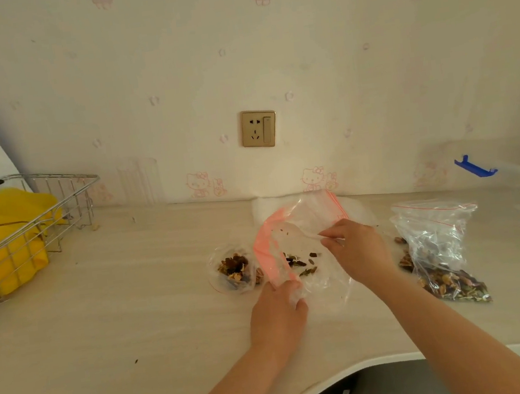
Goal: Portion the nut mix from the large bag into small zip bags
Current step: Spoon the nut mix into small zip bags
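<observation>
1. Pale, wood-grained table (118,314) runs under everything we see, and it meets a wall with faint pink cartoon-cat wallpaper.
2. We see the left hand (279,313) gripping the near end of a clear zip bag with a pink seal strip (304,244); its fingers (293,296) are curled round the bunched plastic.
3. Our view shows the right hand (358,250) at the bag's open mouth, fingertips pinched on the plastic edge and holding it apart.
4. Inside this bag we can make out only a few dark pieces of nut mix (303,262), lying near its middle.
5. Just left of it, a small filled bag (235,271) rests on the table with a clump of brown nuts and dried fruit showing through.
6. To the right, near the right forearm, lies the large bag (440,249), crumpled and clear with a red seal line; its mix is gathered at the near end.
7. We note a wire basket (62,189) holding something yellow at the far left, a gold wall socket (258,128) above the hands, and a blue clip (474,167) by the wall at the right.
</observation>
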